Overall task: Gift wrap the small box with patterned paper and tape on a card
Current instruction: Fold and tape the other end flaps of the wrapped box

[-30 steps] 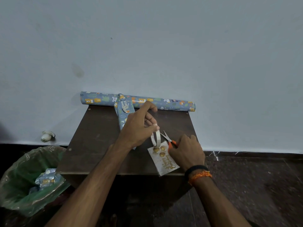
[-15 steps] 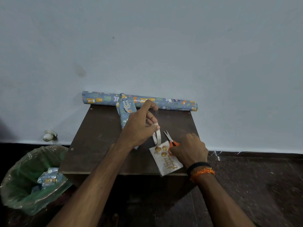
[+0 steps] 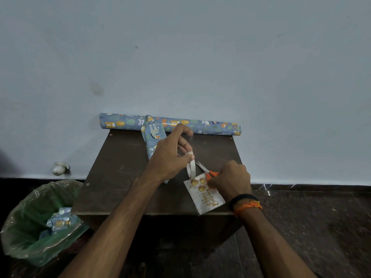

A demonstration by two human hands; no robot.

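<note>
Paper scraps (image 3: 58,221) in green-lined bin (image 3: 24,233) (left hand (image 3: 168,157) pinching tape roll (image 3: 191,168), right hand (image 3: 230,180) gripping scissors (image 3: 206,171)).

A single view is given, taken from a wide-angle camera worn on the person's head. The scene is looked at from above, forward and downward, toward a small dark table (image 3: 124,177) set against a pale wall (image 3: 200,57). The table is seen close, in the lower middle of the frame, with both forearms reaching in from the bottom edge. The wall fills the upper half, and straight lines are bent slightly toward the edges by the lens. A bin (image 3: 24,227) lined with green plastic is caught at the lower left, and dark floor (image 3: 321,217) at the lower right. No second view is supplied.
</note>
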